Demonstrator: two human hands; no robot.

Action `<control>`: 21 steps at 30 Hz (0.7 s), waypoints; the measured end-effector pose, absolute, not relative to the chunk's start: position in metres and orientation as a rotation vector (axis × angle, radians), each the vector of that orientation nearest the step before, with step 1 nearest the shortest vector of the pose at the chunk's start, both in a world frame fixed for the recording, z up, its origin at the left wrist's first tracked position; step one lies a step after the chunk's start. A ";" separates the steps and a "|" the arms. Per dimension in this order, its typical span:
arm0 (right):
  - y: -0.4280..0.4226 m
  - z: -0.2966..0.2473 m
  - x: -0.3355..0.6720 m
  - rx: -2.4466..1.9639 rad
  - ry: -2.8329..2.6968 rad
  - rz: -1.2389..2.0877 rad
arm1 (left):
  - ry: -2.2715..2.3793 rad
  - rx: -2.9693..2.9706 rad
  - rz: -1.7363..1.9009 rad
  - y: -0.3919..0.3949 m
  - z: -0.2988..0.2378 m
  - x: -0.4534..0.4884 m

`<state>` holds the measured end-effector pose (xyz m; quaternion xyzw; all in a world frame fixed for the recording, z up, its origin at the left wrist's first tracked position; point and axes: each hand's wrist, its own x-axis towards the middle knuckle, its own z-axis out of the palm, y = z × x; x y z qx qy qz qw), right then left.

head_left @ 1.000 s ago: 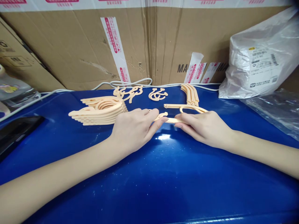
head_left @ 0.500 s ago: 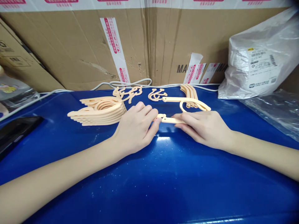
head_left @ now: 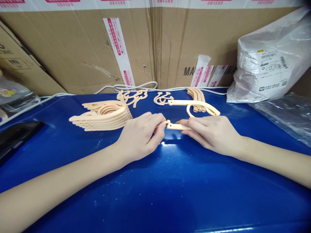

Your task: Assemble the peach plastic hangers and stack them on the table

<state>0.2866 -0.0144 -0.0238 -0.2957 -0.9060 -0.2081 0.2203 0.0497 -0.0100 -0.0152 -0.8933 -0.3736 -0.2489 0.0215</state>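
Note:
My left hand (head_left: pixel 143 137) is closed in a pinch on a small beige plastic hanger hook (head_left: pixel 167 122); only its tip shows past the fingers. My right hand (head_left: pixel 213 133) grips a beige folding hanger arm (head_left: pixel 178 126), thumb below and fingers above. The arm's end with a hole meets the hook's tip; whether they are joined I cannot tell. Another hanger arm (head_left: pixel 186 103) extends leftward above my right hand, with a curved piece beneath it. A neat stack of folded hangers (head_left: pixel 104 122) lies beside my left hand.
Loose hanger hooks (head_left: pixel 136 97) and a smaller group of hooks (head_left: pixel 163 98) lie at the back. Several curved hanger arms (head_left: pixel 197 97) are piled behind my right hand. A white cable (head_left: pixel 107 88), cardboard boxes (head_left: pixel 80 48), a plastic parcel (head_left: pixel 264 61) and a black phone-like object (head_left: pixel 20 137) surround the blue table (head_left: pixel 155 194).
My left fingers have drawn slightly left and turned, and less of the hook shows now. My right hand stays almost in place on the hanger arm.

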 end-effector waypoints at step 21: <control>-0.017 -0.024 0.287 -0.765 -2.494 -0.708 | -0.974 -2.815 -0.549 -0.004 -0.016 0.048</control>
